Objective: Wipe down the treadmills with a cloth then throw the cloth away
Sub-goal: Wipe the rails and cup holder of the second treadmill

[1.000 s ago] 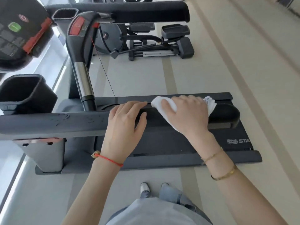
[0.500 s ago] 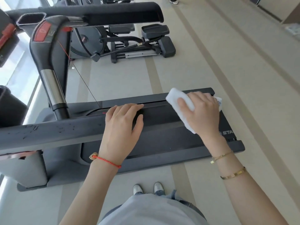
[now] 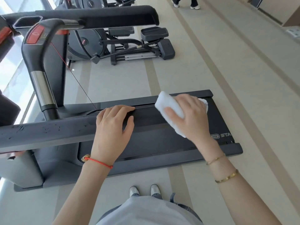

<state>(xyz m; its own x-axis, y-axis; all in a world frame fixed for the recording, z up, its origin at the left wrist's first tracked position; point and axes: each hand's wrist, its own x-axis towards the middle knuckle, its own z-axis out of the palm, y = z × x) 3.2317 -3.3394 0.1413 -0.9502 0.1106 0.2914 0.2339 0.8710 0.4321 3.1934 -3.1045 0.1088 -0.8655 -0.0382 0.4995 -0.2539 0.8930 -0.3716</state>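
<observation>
Mid-wipe on 1 treadmill (image 3: pixel 186 143), seen from its near side. Right hand (image 3: pixel 191 117) curled round a folded white cloth (image 3: pixel 170 111), thumb on top and fingers wrapped over its far side, near the rear end of the near handrail (image 3: pixel 48 130); cannot tell whether the cloth touches the rail or hangs just off its end above the belt. Left hand (image 3: pixel 112 127) laid on the same handrail, fingers nearly straight and draped over its far edge, gripping nothing. Scuffed, flaky marks along the rail toward the front end. Judged from this: the near rail about done, the far handrail (image 3: pixel 97 16), the red-marked grip and the console side probably still to wipe, likewise any other treadmills. No bin in view, so throwing the cloth away still ahead.
</observation>
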